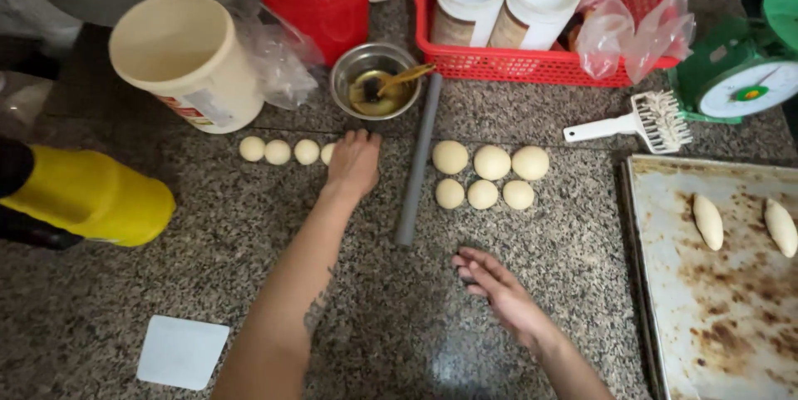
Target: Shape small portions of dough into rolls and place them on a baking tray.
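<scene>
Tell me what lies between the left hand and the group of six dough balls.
In the head view, a grey rolling rod lies on the counter between the left hand and the six dough balls.

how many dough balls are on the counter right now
10: four small dough balls in a row by the left hand, the fourth partly covered; six larger dough balls right of the grey rolling pin. More may be hidden.

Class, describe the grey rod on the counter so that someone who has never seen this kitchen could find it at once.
Start at the red basket at the back of the speckled stone counter. From below its left corner a long grey rod runs toward the person, between the left hand and six dough balls. It is the only straight, thin, grey thing among round pale pieces.
</scene>
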